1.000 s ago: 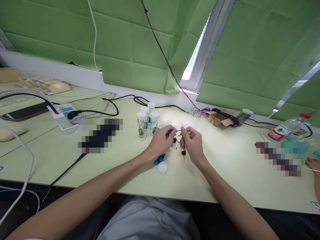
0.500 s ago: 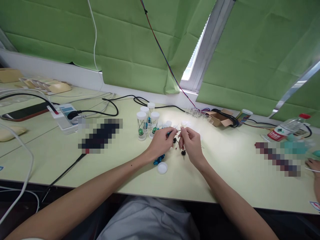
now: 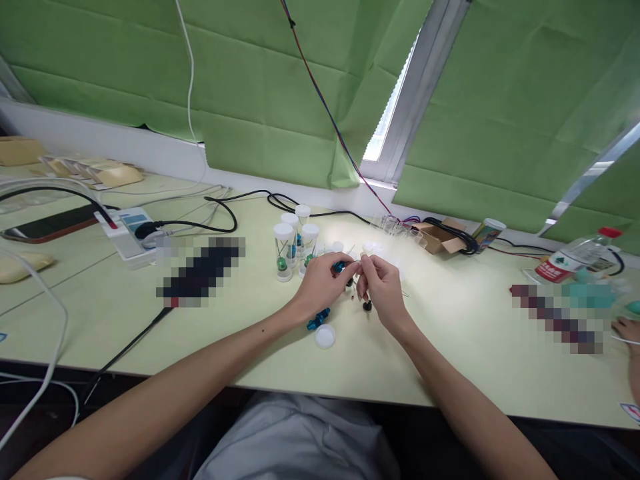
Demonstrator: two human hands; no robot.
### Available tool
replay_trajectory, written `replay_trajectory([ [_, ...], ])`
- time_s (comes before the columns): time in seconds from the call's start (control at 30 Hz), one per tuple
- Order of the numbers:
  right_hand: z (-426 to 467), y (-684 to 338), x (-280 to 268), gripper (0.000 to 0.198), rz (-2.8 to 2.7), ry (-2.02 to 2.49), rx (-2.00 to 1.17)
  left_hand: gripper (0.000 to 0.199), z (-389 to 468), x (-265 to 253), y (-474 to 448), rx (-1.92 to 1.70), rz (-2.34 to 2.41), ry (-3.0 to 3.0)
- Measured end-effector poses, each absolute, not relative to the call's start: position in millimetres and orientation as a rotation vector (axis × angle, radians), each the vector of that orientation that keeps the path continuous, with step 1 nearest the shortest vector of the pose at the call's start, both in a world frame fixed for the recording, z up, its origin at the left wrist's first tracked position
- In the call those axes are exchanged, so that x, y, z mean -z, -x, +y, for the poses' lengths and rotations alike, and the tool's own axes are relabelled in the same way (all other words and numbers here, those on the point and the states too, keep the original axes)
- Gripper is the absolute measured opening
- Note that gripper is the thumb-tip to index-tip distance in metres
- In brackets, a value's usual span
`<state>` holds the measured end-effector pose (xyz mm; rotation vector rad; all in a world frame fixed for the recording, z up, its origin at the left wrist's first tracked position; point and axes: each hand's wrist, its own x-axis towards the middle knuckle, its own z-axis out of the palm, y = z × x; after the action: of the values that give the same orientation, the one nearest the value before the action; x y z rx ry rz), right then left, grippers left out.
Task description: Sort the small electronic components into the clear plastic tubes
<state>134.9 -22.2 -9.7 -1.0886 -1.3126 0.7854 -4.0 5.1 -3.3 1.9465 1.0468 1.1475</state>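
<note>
Well in from the front edge of the table (image 3: 475,333) lay a white cap (image 3: 325,336), with blue pieces (image 3: 318,320) just beyond. The left hand (image 3: 323,283) held a small blue part (image 3: 339,267); the right hand (image 3: 387,287) was pinched narrow, on what I couldn't tell. The step seemed fine fingertip work, calling for steadiness. Capped tubes (image 3: 283,248) crowded the left, toward the back edge.

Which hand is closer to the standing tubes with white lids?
Left. The left hand is just beside the tubes; the right hand is farther away, past the left one.
</note>
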Motion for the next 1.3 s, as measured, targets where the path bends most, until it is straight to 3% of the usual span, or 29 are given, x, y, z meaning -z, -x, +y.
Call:
replay_trajectory([
  [1.3,-23.1,-133.0,13.9,0.044,-1.396,1.085,-0.646,0.031,4.9,4.1,3.8,-1.137,0.978,-1.941],
])
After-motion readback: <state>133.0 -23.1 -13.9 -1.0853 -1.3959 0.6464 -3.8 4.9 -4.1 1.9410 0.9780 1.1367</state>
